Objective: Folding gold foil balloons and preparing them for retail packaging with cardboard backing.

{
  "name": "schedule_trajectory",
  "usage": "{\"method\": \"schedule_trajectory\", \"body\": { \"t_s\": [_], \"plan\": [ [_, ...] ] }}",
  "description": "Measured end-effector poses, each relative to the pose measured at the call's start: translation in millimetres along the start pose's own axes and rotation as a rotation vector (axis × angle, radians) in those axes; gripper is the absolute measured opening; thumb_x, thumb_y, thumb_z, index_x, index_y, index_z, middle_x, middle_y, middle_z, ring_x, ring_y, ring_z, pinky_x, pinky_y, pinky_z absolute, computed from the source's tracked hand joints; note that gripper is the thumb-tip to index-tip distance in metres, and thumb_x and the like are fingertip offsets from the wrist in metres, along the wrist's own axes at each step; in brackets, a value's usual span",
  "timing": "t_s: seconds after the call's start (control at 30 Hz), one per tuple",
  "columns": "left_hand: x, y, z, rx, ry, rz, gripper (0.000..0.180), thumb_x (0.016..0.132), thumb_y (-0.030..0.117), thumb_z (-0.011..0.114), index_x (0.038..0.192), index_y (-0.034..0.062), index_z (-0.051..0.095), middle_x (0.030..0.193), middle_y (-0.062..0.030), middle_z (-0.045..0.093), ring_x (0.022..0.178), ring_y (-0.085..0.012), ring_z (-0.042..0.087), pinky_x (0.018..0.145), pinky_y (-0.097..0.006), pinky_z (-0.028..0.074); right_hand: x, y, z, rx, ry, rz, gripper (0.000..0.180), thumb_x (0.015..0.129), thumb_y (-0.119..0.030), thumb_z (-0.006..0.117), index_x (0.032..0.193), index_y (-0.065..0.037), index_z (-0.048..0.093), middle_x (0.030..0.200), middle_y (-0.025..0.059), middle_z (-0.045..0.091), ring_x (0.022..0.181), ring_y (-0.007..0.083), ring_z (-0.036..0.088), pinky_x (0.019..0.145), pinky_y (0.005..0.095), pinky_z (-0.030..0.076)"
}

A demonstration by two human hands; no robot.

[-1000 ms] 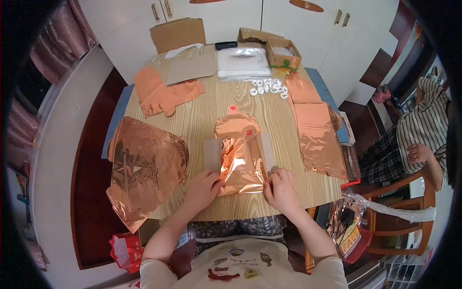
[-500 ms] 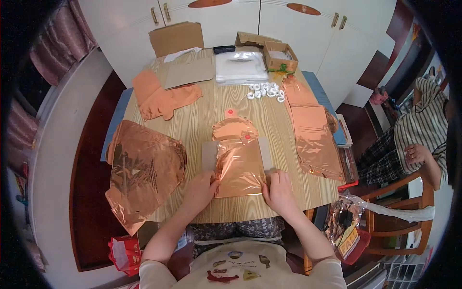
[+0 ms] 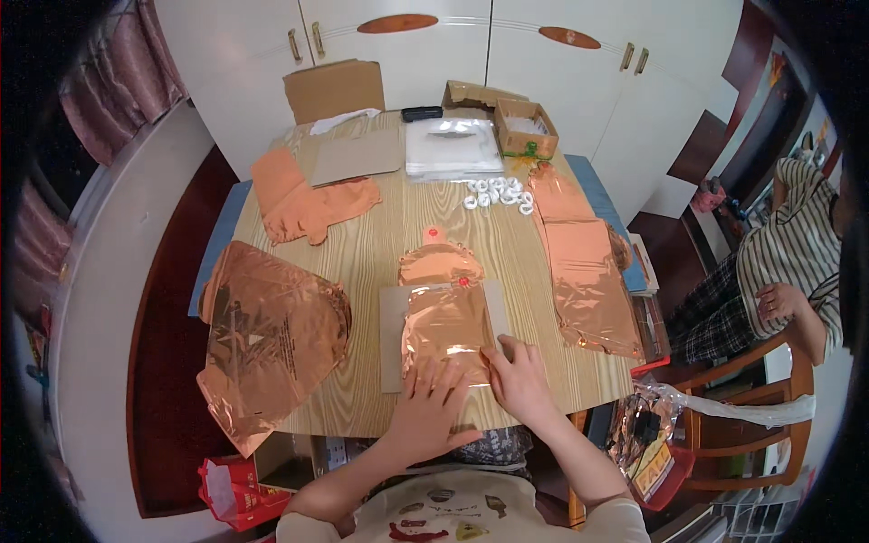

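Note:
A copper-coloured foil balloon (image 3: 445, 319), deflated and folded into a rectangle, lies on a grey cardboard sheet (image 3: 390, 335) at the table's near middle. Its rounded, crinkled end (image 3: 441, 264) sticks out beyond the far edge of the card. Two small red spots show on it, one on the far tab and one at the far right of the folded part. My left hand (image 3: 428, 403) rests flat across the near edge of the foil, fingers spread. At the right edge of the foil, my right hand (image 3: 522, 380) has its thumb and curled fingers closed on it.
More flat copper foil balloons lie at the left (image 3: 272, 335), far left (image 3: 312, 204) and right (image 3: 588, 271). Farther back are white ribbon rolls (image 3: 500, 193), clear plastic bags (image 3: 450, 154) and a cardboard box (image 3: 525, 131). A person in stripes (image 3: 783, 244) stands right, by a wooden chair (image 3: 742, 407).
My left hand has left the near left corner of the foil and moved right, opening flat on its near edge. My right hand stays by the right edge. The view has tilted slightly.

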State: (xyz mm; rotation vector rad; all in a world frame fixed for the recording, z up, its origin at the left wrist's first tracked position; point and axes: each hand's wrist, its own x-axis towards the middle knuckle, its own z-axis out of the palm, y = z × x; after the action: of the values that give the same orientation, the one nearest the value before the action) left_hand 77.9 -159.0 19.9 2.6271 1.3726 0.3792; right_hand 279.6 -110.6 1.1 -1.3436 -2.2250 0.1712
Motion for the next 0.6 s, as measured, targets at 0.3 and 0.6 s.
{"method": "schedule_trajectory", "body": {
  "t_s": [0.3, 0.6],
  "plan": [
    [6.3, -13.5, -0.2, 0.045, -0.042, -0.013, 0.09, 0.071, 0.073, 0.062, 0.141, 0.0179, 0.046, 0.147, -0.0261, 0.03, 0.136, -0.0542, 0.021, 0.11, -0.065, 0.016, 4.9, 7.0, -4.2, 0.16, -0.015, 0.014, 0.049, 0.081, -0.007, 0.066, 0.127, -0.001, 0.05, 0.118, 0.022, 0.054, 0.11, 0.0393, 0.05, 0.093, 0.0442, 0.044],
    [7.6, -10.8, -0.1, 0.121, -0.061, -0.019, 0.093, 0.069, 0.076, 0.06, 0.143, 0.0214, 0.045, 0.148, -0.023, 0.031, 0.133, -0.0553, 0.025, 0.109, -0.066, 0.016, 109.8, 41.8, 14.9, 0.58, -0.293, 0.305, 0.051, 0.081, -0.008, 0.069, 0.127, 0.001, 0.048, 0.108, 0.0203, 0.065, 0.095, 0.0277, 0.066, 0.081, 0.037, 0.052]
  ]
}}
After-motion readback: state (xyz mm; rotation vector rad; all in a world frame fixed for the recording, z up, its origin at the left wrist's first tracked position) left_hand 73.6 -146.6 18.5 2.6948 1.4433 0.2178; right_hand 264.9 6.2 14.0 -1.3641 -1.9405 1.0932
